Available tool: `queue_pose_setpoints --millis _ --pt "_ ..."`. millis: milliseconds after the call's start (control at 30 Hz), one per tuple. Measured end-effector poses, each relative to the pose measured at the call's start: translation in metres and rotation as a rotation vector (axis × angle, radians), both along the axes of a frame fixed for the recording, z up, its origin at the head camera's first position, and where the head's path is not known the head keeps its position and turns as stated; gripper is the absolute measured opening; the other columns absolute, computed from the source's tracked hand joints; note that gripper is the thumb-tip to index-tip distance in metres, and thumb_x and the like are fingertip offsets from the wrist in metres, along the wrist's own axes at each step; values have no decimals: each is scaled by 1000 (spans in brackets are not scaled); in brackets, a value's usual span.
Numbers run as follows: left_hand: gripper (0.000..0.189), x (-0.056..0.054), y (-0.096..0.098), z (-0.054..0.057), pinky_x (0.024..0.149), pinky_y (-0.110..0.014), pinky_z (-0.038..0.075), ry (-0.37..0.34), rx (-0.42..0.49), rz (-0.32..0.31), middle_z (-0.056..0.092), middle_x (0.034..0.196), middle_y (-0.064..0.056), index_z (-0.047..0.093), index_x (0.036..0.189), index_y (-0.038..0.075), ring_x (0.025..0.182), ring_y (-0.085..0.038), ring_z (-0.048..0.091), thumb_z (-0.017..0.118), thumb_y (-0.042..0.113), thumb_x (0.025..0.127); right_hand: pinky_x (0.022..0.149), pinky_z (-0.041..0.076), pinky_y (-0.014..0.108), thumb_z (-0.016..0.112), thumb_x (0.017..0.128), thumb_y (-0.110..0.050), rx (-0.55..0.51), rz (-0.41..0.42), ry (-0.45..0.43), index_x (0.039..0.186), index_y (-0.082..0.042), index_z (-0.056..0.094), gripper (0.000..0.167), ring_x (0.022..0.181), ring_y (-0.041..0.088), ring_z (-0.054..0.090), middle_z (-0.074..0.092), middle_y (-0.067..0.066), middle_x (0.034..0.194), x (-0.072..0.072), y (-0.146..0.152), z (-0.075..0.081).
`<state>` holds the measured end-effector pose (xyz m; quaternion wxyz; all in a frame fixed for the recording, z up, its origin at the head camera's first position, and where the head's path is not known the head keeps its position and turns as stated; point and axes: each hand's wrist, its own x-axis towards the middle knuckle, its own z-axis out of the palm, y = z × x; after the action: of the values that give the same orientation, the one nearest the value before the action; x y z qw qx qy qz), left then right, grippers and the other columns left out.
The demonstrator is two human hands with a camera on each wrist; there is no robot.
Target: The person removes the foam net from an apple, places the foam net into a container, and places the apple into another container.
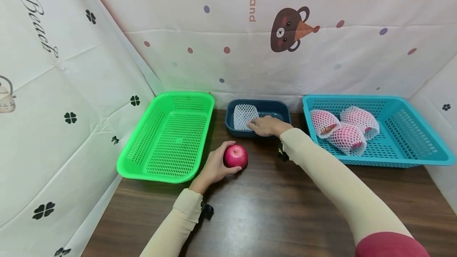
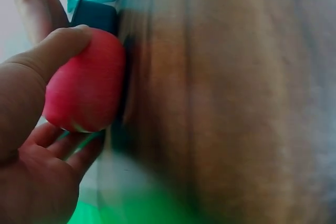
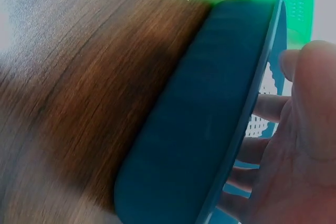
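Observation:
My left hand point(image 1: 216, 165) holds a red apple point(image 1: 236, 156) on the wooden table, thumb on one side and fingers on the other. In the left wrist view the thumb lies along the apple point(image 2: 86, 82). My right hand point(image 1: 265, 125) reaches over the rim of a small dark blue basket point(image 1: 282, 110), its fingertips at the edge of a white foam net sleeve point(image 1: 244, 115). From the right wrist, the fingers point(image 3: 268, 107) look spread and fairly straight inside the basket, with parts of the net point(image 3: 257, 125) showing behind them.
A green basket point(image 1: 178, 140) stands on the left. At the right, a light blue basket point(image 1: 410, 130) contains several fruits in pink-and-white foam nets point(image 1: 348, 138). Printed cloth point(image 1: 221, 62) rises behind the baskets and along both sides of the table point(image 1: 267, 209).

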<state>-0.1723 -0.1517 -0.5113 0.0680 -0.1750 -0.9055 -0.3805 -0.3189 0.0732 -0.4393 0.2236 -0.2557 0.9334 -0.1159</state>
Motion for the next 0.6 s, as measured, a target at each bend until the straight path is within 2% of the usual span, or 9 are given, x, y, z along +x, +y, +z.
queue_pose_setpoints --millis 100,200,433,600 --pt "79 -1 2 7 103 -47 51 -17 -80 -16 62 139 -9 53 146 13 121 -28 62 91 28 78 122 18 58 35 110 -45 -18 14 15 161 -7 33 63 152 42 25 33 20 164 1 4 2" --pt "77 0 6 17 103 -48 50 -65 -161 -7 61 139 -10 55 145 14 123 -31 58 91 28 79 123 12 59 39 110 -41 -26 18 16 162 -8 28 63 154 44 17 26 20 166 1 8 3" --pt "72 -1 28 48 90 -48 56 -126 -359 46 66 121 -15 56 130 7 110 -33 61 96 24 72 123 10 61 50 105 -39 -76 41 32 163 -7 23 71 155 45 11 14 24 168 2 18 6" --pt "76 -5 43 62 87 -45 58 -166 -551 82 67 116 -17 55 126 3 107 -32 64 98 24 68 123 9 62 63 100 -37 -121 105 39 164 -8 19 83 155 45 7 10 23 170 7 20 8"
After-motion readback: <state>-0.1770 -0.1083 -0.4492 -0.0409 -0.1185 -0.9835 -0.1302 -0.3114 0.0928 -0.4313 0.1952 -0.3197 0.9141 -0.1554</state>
